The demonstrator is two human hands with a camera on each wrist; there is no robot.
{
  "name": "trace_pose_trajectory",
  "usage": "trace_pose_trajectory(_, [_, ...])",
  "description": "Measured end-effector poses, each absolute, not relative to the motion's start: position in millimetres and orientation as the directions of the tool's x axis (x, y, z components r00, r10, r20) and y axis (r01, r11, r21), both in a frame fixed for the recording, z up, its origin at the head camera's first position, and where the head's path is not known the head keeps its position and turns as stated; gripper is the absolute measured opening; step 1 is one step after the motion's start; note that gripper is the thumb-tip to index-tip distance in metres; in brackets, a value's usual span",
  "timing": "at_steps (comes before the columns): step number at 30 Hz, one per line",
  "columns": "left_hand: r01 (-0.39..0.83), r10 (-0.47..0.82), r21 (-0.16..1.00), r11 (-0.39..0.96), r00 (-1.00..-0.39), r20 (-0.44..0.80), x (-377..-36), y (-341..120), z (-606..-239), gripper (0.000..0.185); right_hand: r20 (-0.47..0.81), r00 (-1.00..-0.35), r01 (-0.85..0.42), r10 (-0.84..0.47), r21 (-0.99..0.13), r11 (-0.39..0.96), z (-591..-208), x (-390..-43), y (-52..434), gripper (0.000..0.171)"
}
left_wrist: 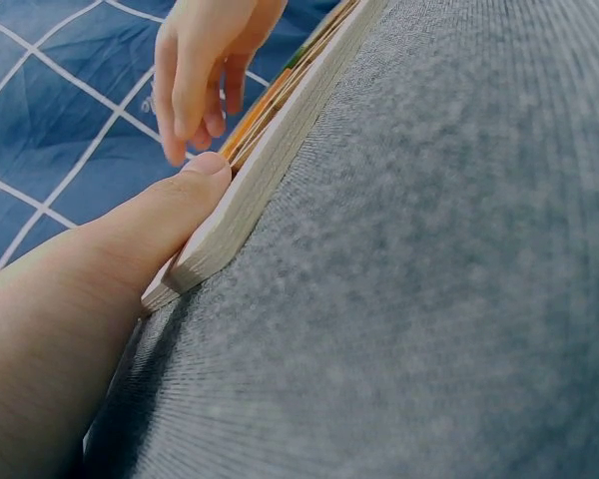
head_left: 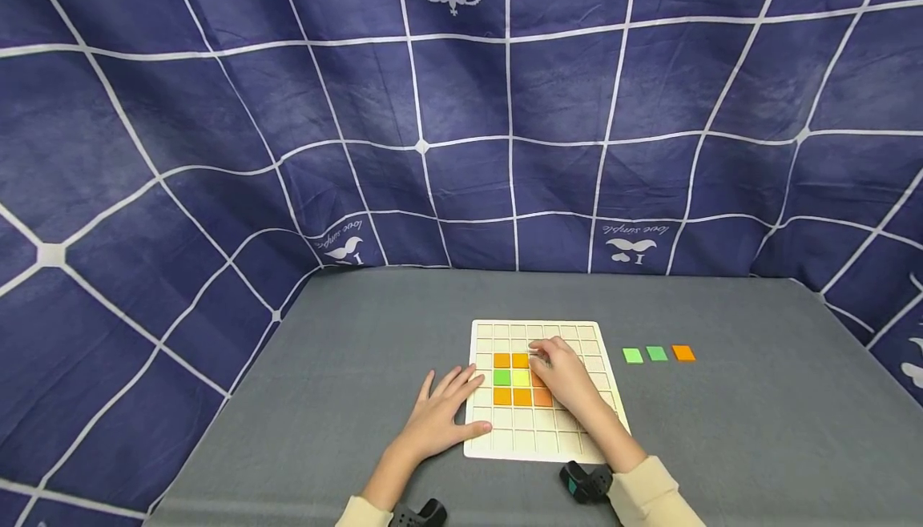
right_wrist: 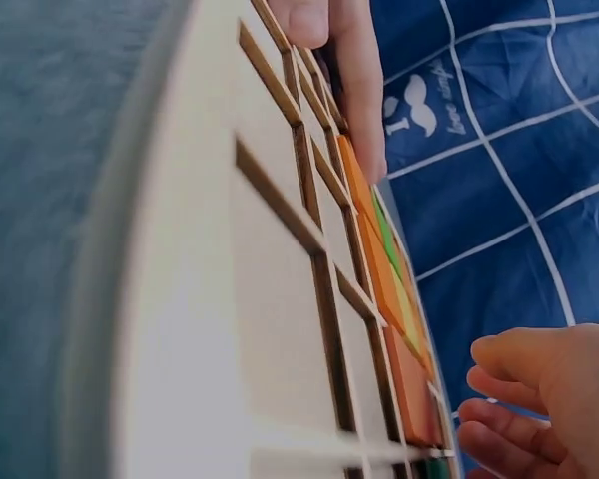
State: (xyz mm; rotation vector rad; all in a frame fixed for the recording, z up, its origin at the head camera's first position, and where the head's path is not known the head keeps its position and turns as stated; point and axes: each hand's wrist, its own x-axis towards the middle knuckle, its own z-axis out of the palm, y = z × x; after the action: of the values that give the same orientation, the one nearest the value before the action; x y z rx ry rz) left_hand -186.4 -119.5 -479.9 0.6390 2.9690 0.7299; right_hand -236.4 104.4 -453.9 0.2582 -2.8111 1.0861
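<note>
A pale wooden grid board (head_left: pixel 534 436) lies on the grey table. Several square tiles sit together in its cells: orange tiles (head_left: pixel 501 360), a green tile (head_left: pixel 501 378) and a yellow tile (head_left: pixel 521 378). My left hand (head_left: pixel 441 417) spreads its fingers along the board's left side, with the thumb (left_wrist: pixel 195 185) resting on the edge. Above the tiles hovers my right hand (head_left: pixel 566 375), fingers loosely bent, hiding part of the group's right column. Nothing shows between those fingers (right_wrist: pixel 509 434) in the right wrist view, where a dark green tile (right_wrist: pixel 438 467) sits in the board just below.
To the right of the board, a light green tile (head_left: pixel 632 356), a green tile (head_left: pixel 657 353) and an orange tile (head_left: pixel 683 352) lie in a row on the table (head_left: pixel 757 431). A dark blue curtain (head_left: pixel 461 110) with white lines encloses the back and sides.
</note>
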Motion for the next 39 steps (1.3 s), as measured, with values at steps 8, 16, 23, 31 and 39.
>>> trace_pose_trajectory(8, [0.386, 0.387, 0.433, 0.815, -0.918, 0.088, -188, -117, -478, 0.072, 0.199, -0.978, -0.178, -0.063, -0.641, 0.746, -464, -245, 95, 0.024])
trace_pose_trajectory(16, [0.373, 0.387, 0.425, 0.824, -0.920, 0.058, -186, -118, -479, 0.073, 0.240, -0.970, -0.188, -0.039, -0.642, 0.743, -473, -240, 94, 0.018])
trace_pose_trajectory(23, [0.382, 0.388, 0.423, 0.821, -0.919, 0.076, -184, -119, -480, 0.072, 0.258, -0.965, -0.206, -0.044, -0.645, 0.736, -478, -240, 93, 0.019])
trace_pose_trajectory(31, [0.386, 0.388, 0.421, 0.821, -0.918, 0.084, -186, -121, -481, 0.073, 0.296, -0.955, -0.230, -0.031, -0.668, 0.708, -478, -239, 91, 0.015])
trace_pose_trajectory(39, [0.380, 0.388, 0.425, 0.821, -0.919, 0.072, -187, -120, -480, 0.073, 0.293, -0.955, -0.238, -0.045, -0.666, 0.707, -479, -237, 91, 0.017])
